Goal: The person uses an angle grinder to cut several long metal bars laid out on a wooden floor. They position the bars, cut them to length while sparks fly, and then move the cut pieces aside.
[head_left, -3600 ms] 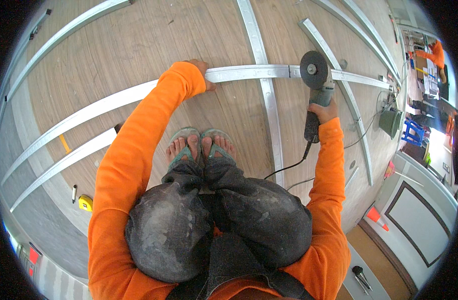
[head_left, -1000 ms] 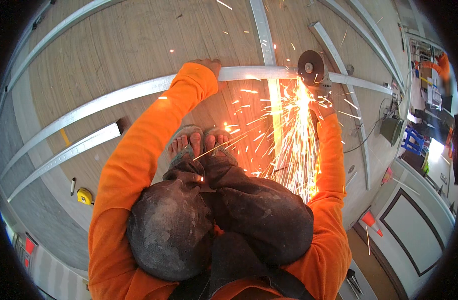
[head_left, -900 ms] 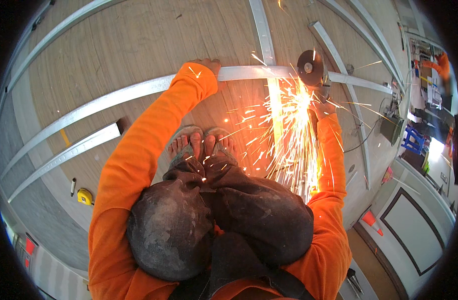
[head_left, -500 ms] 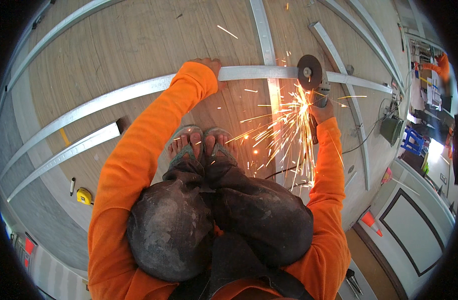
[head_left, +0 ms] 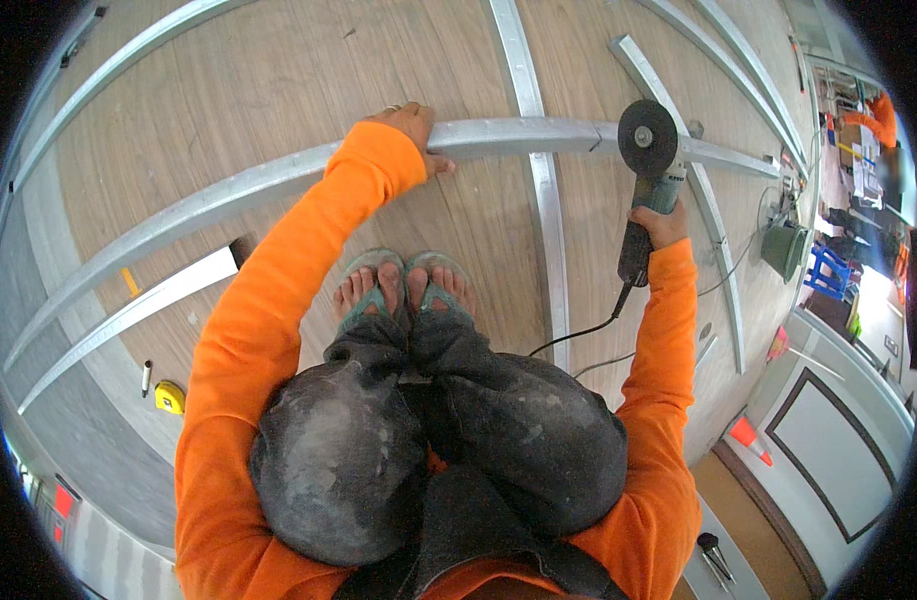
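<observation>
A long galvanized metal bar (head_left: pixel 518 135) runs from left to right across the floor in front of my feet. My left hand (head_left: pixel 414 128) grips it, thumb on the near side and fingers over the far side. In my right hand (head_left: pixel 662 222) is an angle grinder (head_left: pixel 633 240), held by its dark body with the cord trailing toward me. Its dark round disc (head_left: pixel 647 150) appears over the bar's right part; whether they touch, I cannot tell. A short dark line crosses the bar just left of the disc. No sparks show.
Another metal bar (head_left: pixel 546 230) passes crosswise at the long one, and a further bar (head_left: pixel 713 215) lies to the right. A shorter profile (head_left: pixel 138 320), a yellow tape measure (head_left: pixel 168 397) and a marker (head_left: pixel 146 378) lie at left. An orange cone (head_left: pixel 748 438) stands at right.
The spray of sparks has stopped. The grinder has shifted slightly right and up, and its body now shows clearly. My left hand stays on the bar, moved slightly left.
</observation>
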A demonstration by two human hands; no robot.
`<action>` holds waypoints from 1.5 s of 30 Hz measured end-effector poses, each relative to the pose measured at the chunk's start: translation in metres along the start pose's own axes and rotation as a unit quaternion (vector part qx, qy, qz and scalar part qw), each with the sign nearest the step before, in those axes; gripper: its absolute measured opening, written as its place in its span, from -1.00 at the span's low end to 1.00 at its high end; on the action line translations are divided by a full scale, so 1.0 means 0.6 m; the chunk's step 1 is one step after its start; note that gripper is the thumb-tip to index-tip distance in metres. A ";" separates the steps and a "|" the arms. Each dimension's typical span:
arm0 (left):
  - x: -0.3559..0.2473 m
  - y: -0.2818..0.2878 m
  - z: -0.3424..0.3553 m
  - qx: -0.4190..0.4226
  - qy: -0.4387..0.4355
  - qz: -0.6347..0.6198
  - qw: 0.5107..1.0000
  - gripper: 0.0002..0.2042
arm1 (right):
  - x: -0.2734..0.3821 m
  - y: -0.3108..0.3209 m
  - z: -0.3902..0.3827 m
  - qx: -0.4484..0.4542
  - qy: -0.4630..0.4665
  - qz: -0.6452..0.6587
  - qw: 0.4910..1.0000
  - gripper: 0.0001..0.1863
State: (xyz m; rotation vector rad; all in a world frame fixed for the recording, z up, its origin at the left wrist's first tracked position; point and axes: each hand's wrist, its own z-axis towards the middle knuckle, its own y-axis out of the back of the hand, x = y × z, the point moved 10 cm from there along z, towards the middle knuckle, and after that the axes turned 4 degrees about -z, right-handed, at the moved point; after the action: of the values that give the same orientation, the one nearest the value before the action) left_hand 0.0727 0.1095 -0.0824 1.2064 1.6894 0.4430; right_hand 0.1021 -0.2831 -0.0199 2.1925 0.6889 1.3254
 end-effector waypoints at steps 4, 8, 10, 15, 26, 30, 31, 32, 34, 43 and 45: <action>-0.022 -0.005 -0.024 -0.128 -0.063 0.104 0.984 -0.50 | 0.001 0.004 0.019 -0.003 0.010 -0.051 0.999 -0.38; -0.002 -0.024 -0.005 -0.070 -0.005 0.043 0.997 -0.52 | -0.020 -0.001 0.034 -0.003 0.004 -0.097 0.995 -0.35; 0.008 -0.039 0.003 0.001 0.037 0.015 0.999 -0.54 | -0.016 -0.016 0.035 0.006 0.004 -0.084 0.996 -0.34; 0.004 -0.040 0.004 0.008 0.027 0.005 1.000 -0.52 | -0.027 -0.025 0.049 0.001 -0.018 -0.117 0.993 -0.34; 0.005 -0.039 0.006 0.029 0.033 0.002 0.999 -0.52 | -0.040 -0.041 0.062 0.032 -0.028 -0.085 0.995 -0.37; 0.004 -0.038 0.007 0.029 0.036 -0.003 0.999 -0.52 | -0.050 -0.040 0.070 0.030 -0.006 -0.073 0.997 -0.36; 0.005 -0.038 0.008 0.024 0.036 -0.003 0.999 -0.53 | -0.051 -0.039 0.072 0.029 0.000 -0.075 0.997 -0.36; 0.005 -0.039 0.009 0.027 0.037 -0.004 0.999 -0.53 | -0.050 -0.038 0.072 0.027 0.006 -0.078 0.997 -0.36; 0.004 -0.042 0.012 0.033 0.038 -0.005 0.999 -0.53 | -0.055 -0.033 0.076 0.020 0.006 -0.100 0.995 -0.36; 0.013 -0.049 0.019 0.003 0.048 -0.008 0.999 -0.54 | -0.043 -0.035 0.062 0.016 0.012 -0.097 0.995 -0.48; 0.013 -0.050 0.019 0.006 0.019 0.016 1.000 -0.54 | -0.062 -0.035 0.073 0.029 0.017 -0.086 0.996 -0.49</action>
State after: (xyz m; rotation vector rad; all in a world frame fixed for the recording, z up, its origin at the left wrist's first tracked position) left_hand 0.0668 0.1007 -0.1137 1.2422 1.7101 0.4787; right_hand 0.1229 -0.2972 -0.0759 2.1063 0.9187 1.2721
